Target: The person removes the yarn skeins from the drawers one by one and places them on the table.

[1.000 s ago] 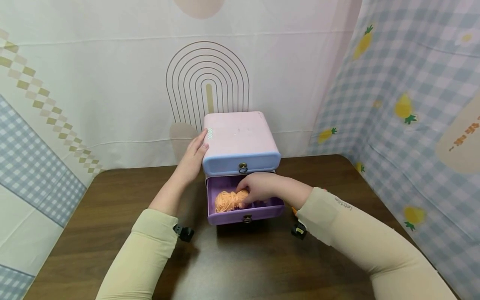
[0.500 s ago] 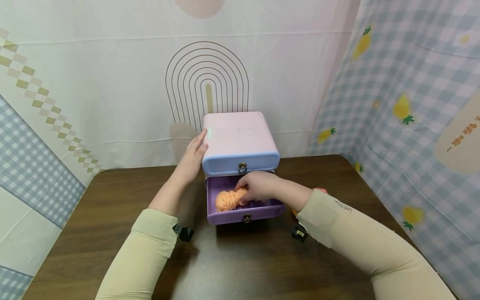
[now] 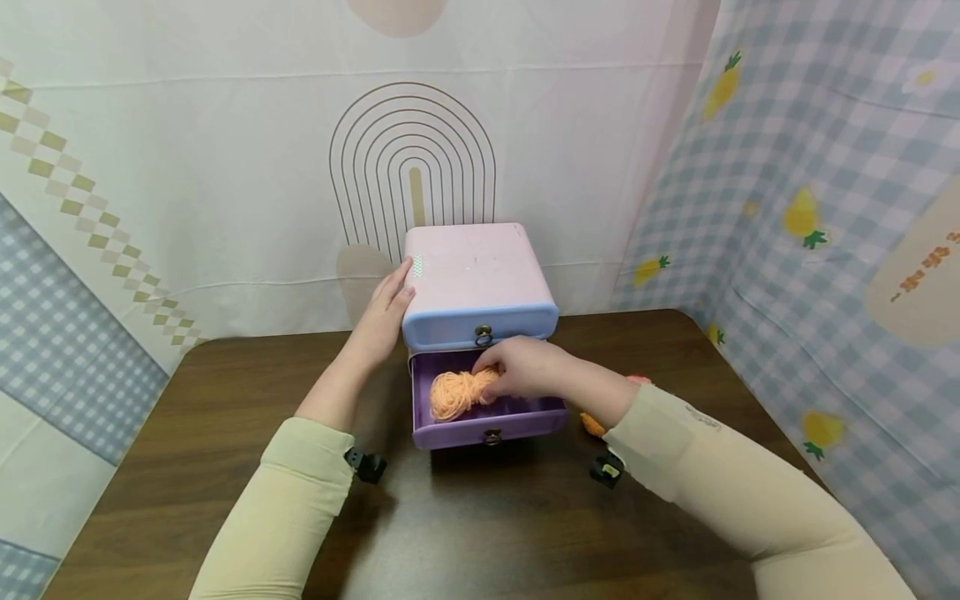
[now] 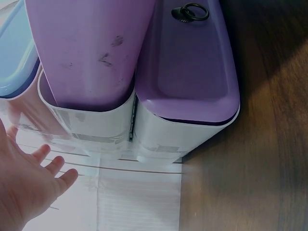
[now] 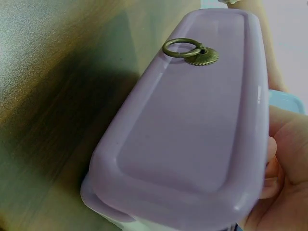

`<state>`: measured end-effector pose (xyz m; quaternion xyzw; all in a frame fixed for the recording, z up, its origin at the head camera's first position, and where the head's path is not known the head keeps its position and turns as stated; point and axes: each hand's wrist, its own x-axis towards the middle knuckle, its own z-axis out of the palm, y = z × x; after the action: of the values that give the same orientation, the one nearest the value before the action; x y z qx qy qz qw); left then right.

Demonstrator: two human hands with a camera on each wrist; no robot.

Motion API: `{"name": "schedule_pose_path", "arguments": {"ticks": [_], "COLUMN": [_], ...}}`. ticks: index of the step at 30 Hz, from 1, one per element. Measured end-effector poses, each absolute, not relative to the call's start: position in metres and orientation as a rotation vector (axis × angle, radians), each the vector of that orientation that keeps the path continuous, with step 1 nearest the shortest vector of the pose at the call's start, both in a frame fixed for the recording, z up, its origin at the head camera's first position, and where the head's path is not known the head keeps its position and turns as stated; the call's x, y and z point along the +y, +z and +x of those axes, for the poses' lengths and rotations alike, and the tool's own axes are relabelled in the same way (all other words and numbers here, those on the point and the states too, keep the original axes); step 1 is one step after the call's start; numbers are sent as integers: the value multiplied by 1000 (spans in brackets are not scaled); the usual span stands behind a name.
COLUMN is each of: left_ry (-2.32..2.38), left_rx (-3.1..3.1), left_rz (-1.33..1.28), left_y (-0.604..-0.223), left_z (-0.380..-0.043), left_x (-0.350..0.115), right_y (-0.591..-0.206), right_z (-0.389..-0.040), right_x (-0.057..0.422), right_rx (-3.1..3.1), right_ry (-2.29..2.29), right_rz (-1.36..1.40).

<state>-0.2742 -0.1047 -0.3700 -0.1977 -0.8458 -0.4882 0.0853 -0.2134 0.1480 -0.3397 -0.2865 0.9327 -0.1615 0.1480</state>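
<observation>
So, a dark wood-look table [image 3: 480, 533] is used here, backed by a pale cloth [image 3: 202, 167] printed with arches, and a blue checked cloth [image 3: 780, 142] with pineapples is hung on the right. A little pink-topped drawer unit [image 3: 472, 262] is set near the back of the table. The blue drawer [image 3: 450, 329] up top is pushed in, while the purple drawer [image 3: 450, 436] under it is pulled out, and a bundle of peachy-orange yarn [image 3: 452, 395] is held in there, toward its left side. The yarn's right end is pinched by the right hand [image 3: 525, 367] and partly covered by it. The unit's left edge is touched by the left hand [image 3: 384, 315], fingers pretty much straight. Something orange [image 3: 592, 423] and something reddish [image 3: 640, 380] on the table are mostly blocked by the right forearm, so they can't be made out.

From the left wrist, a second purple drawer [image 4: 192, 67], closed, is shown below the pulled-out one, whose side is scuffed. From the right wrist, the yarn is hidden by the drawer front, but its brass ring [image 5: 168, 49] is seen close up.
</observation>
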Motion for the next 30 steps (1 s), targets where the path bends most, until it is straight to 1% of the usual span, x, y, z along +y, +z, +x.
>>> {"name": "schedule_pose_path", "arguments": {"ticks": [9,18,24,30], "left_ry": [-1452,-1457,-1462,-1461], "left_rx": [-2524,-2531,-2533,-2531], "left_rz": [-582,-588,-583,-590], "left_y": [-370,-369,-369,-369], "left_z": [-274,-274,-274,-275], "left_x": [-106,-106,-107,-106], "right_y": [-320,-307,-310,-323], "right_z": [-204,-201,-195,-185], "right_x": [168,208,247,288], "right_rx": [2723,2720,2756,2731], "right_ry": [-534,-701,-757,-829], "right_rz": [-826,-649,-556,-401]}}
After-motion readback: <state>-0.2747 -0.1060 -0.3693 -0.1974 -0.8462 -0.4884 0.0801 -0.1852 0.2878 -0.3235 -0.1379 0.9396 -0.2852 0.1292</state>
